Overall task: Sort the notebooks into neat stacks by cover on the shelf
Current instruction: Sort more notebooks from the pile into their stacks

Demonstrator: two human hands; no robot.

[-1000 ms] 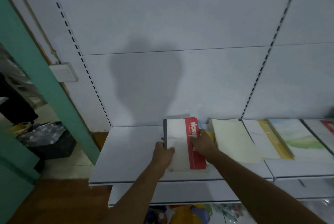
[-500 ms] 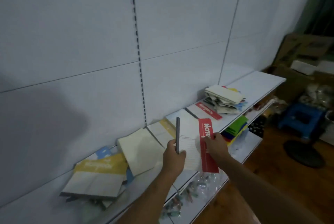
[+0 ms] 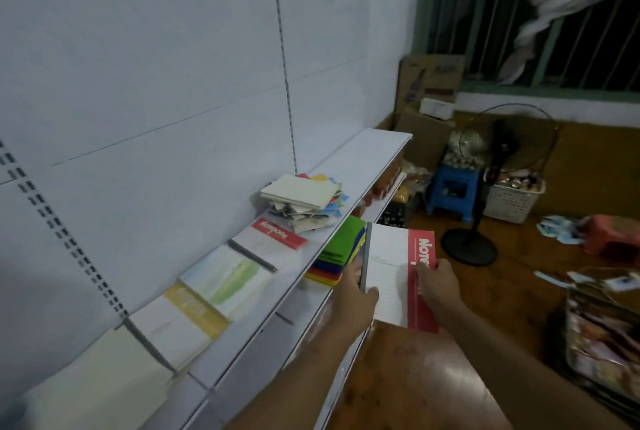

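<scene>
Two hands: both mine, apart, each clamped on one side of the same notebook.
Left hand point(image 3: 356, 294): fingers curl round the grey spine edge, thumb on the cover.
Right hand point(image 3: 437, 282): pinches the red strip, thumb on top; fingers under it hidden.
Held notebook point(image 3: 391, 277): white lined cover with red band, in the air off the shelf front, near the lower shelf edge.
Writing, held: white letters "Note" readable, the rest covered by my right hand.
Shelf point(image 3: 367, 155): white, runs along the wall; near end cut off by the frame.
Matching notebook point(image 3: 277, 237): lies flat on the shelf, same red band; its lettering is upside down and blurred, unreadable.
Messy pile point(image 3: 304, 201): just beyond it, cream cover on top, coloured edges poking out; covers below mostly hidden.
Flat row: green-wash cover point(image 3: 230, 279), yellow-band cover point(image 3: 187, 318), cream cover point(image 3: 100, 381); print too blurry to read.
Coloured stack point(image 3: 341, 251): on the lower shelf, partly hidden by the upper one.
</scene>
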